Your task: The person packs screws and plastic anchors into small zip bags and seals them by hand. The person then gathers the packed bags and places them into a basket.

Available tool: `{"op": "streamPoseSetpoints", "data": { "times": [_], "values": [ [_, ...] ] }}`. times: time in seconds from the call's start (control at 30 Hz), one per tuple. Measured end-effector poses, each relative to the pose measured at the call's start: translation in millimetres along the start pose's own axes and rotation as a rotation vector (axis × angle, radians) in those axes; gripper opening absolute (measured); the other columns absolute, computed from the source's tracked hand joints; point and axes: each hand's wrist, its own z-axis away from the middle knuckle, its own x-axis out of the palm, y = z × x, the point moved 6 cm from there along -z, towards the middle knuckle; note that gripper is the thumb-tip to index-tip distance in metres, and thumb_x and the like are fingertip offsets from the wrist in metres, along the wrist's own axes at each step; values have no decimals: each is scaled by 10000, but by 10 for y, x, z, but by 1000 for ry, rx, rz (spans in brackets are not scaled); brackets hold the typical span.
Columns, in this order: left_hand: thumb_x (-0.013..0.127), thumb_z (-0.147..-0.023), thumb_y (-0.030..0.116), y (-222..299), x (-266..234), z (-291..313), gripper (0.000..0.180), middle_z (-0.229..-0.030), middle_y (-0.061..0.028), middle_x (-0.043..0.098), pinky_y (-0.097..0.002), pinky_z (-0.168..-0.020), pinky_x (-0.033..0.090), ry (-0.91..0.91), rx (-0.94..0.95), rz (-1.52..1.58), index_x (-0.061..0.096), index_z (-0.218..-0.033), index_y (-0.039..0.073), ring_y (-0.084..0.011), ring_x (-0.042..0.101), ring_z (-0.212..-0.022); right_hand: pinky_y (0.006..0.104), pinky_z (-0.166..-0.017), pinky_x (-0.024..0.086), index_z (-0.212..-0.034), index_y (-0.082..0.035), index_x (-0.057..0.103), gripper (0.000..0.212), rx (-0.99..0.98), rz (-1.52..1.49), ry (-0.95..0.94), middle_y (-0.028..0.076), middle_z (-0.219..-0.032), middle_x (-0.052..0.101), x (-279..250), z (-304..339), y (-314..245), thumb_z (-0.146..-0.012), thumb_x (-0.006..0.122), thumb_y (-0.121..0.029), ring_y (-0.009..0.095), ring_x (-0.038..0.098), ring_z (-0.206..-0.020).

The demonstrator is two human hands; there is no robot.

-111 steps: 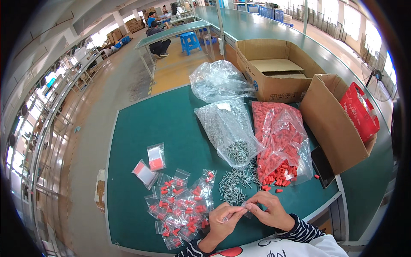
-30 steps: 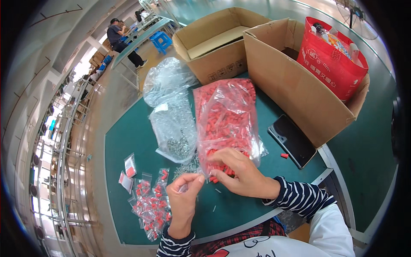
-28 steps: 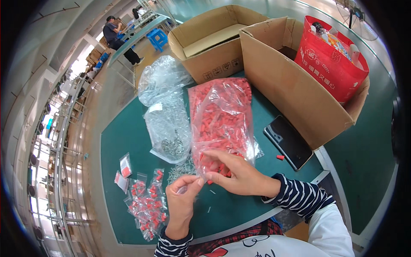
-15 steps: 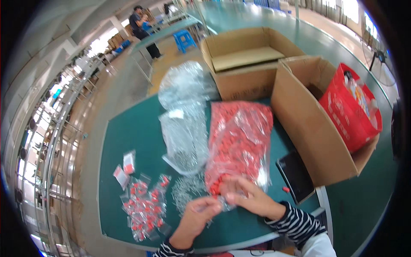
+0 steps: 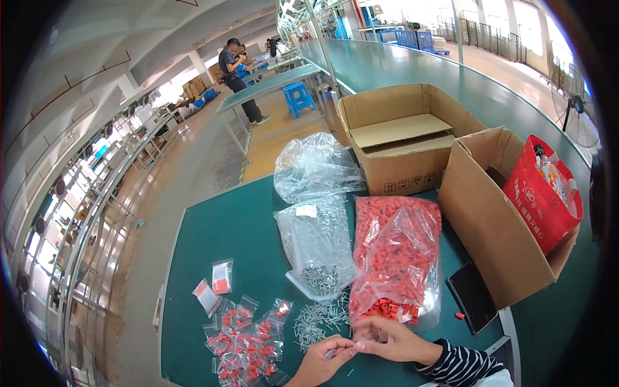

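The table (image 5: 238, 232) is lying bare at back left. Metal bits (image 5: 319, 322) are blocking the left hand (image 5: 325, 361), and a red bag (image 5: 396, 251) is blocking the right hand (image 5: 394, 343).

I see left hand (image 5: 330, 357) and right hand (image 5: 394, 342) meeting at the fingertips near the loose screws (image 5: 317, 324); can't tell what's between them. Bag of red pieces (image 5: 394, 245) sits right of the screw bag (image 5: 317, 248), small packets (image 5: 248, 345) lie left, black phone (image 5: 472, 298) beside the right-hand carton (image 5: 493, 222).

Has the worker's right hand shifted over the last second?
Yes. Judged against the big bag of red pieces, the right hand has pulled back nearer the worker, from over the bag's mouth to its near edge.
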Motion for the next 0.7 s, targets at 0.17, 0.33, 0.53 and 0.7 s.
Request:
{"op": "streamPoseSetpoints", "data": {
  "times": [0.17,0.33,0.53,0.7],
  "values": [
    [675,-919,91,-70,-222,98,118,-887,-54,648,-240,-709,492,87,116,-104,683,-987,-6,-113,619,-808,239,-829,465,-1077,-26,670,194,61,80,-31,9,-988,648,205,-108,116,-912,717,-116,76,593,-948],
    [644,-942,77,-227,-402,147,99,-880,-46,640,-224,-688,483,124,13,197,656,-986,-10,-102,606,-766,234,-805,511,-1064,-14,663,198,26,65,9,32,-1000,687,377,-240,139,-915,716,-133,86,639,-905],
    [644,-944,79,-399,-521,159,122,-888,-38,622,-227,-671,474,93,-72,291,646,-1017,-18,-98,589,-761,227,-811,542,-1081,20,655,215,111,-181,179,72,-1031,692,438,-285,154,-899,719,-75,101,660,-924],
    [661,-931,82,-487,-478,160,140,-873,-40,618,-234,-663,469,167,223,148,682,-1038,-6,-114,590,-761,229,-803,538,-1087,20,657,213,-14,-40,163,61,-1028,687,444,-285,199,-895,716,-51,98,659,-910]
  ]
}}
